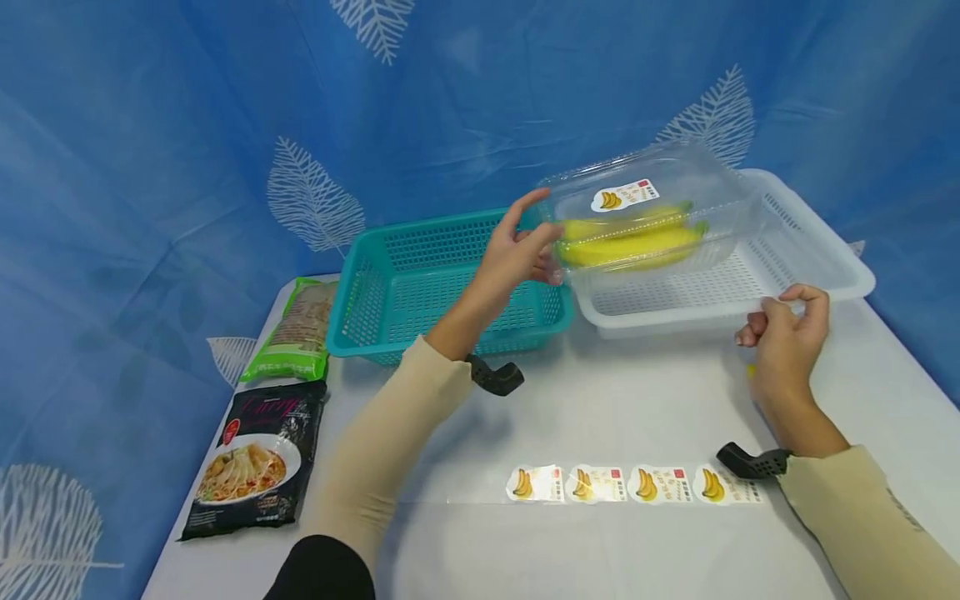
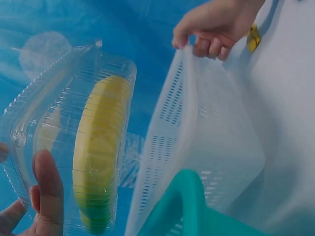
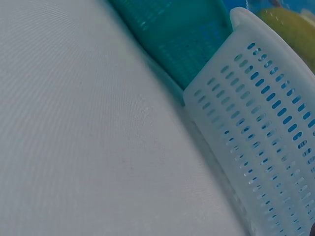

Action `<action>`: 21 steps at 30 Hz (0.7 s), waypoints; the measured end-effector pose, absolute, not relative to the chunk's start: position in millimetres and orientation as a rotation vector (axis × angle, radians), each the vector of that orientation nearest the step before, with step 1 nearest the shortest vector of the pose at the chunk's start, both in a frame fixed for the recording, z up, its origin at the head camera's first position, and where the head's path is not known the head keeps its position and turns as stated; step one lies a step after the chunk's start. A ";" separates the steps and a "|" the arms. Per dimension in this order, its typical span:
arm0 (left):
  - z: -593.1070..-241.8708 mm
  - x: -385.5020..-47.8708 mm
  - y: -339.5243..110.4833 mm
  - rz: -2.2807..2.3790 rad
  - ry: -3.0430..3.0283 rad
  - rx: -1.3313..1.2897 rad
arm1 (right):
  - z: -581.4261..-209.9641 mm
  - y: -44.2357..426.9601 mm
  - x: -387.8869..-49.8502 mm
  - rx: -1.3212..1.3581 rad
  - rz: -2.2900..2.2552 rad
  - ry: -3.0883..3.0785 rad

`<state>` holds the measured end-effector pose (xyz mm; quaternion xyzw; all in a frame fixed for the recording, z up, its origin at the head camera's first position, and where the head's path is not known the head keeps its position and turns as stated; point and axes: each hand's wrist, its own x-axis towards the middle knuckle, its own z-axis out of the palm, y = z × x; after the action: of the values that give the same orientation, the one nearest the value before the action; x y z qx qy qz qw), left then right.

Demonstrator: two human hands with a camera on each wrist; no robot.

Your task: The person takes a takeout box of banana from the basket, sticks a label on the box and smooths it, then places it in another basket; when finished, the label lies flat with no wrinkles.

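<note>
My left hand [image 1: 517,246] grips the left end of a clear plastic clamshell box [image 1: 720,200] with yellow bananas [image 1: 630,248] inside. A banana label [image 1: 625,195] is on its lid. The box is held tilted above the white basket [image 1: 675,321]; in the left wrist view, the bananas [image 2: 101,147] show through its side. My right hand [image 1: 787,342] pinches the front rim of that basket, thumb and fingers at the edge, as the left wrist view also shows. The right wrist view has the basket's slotted wall [image 3: 261,128] but not the hand's fingers.
Left of the white basket stands a teal basket [image 1: 450,221]. A green-and-clear food bag [image 1: 296,329] and a black noodle packet [image 1: 255,458] lie at the left. Several banana labels [image 1: 596,483] line the table front. Something small and yellow [image 2: 253,38] lies by my right hand.
</note>
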<state>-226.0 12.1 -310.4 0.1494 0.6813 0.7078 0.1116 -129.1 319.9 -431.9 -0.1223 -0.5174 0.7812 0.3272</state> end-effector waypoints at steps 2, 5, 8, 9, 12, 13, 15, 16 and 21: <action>-311.5 -233.3 26.0 2.062 1.989 0.419 | -432.3 320.5 -129.0 -0.326 2.045 -1.359; -312.7 -241.9 44.3 2.032 1.979 0.418 | -432.1 320.3 -130.1 -0.351 2.035 -1.376; -313.2 -247.8 58.9 1.988 2.001 0.429 | -430.6 317.6 -132.4 -0.389 2.026 -1.388; -313.4 -249.3 62.9 1.973 2.012 0.432 | -429.9 316.1 -133.1 -0.404 2.019 -1.398; -314.2 -252.5 73.2 1.939 2.036 0.430 | -429.2 310.3 -134.1 -0.418 2.013 -1.423; -314.6 -253.3 76.2 1.926 2.044 0.426 | -429.5 308.2 -134.3 -0.413 2.012 -1.428; -316.3 -254.8 81.8 1.901 2.059 0.422 | -430.4 304.4 -133.5 -0.395 2.024 -1.428; -317.4 -255.7 84.5 1.889 2.061 0.419 | -431.2 303.1 -133.1 -0.386 2.030 -1.424; -321.9 -259.5 100.1 1.797 2.085 0.383 | -435.5 300.9 -130.4 -0.359 2.029 -1.414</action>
<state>-259.5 100.1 -321.9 0.1356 0.7380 0.6360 0.1804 -130.4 300.9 -435.5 -0.1363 -0.5369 0.7704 0.3156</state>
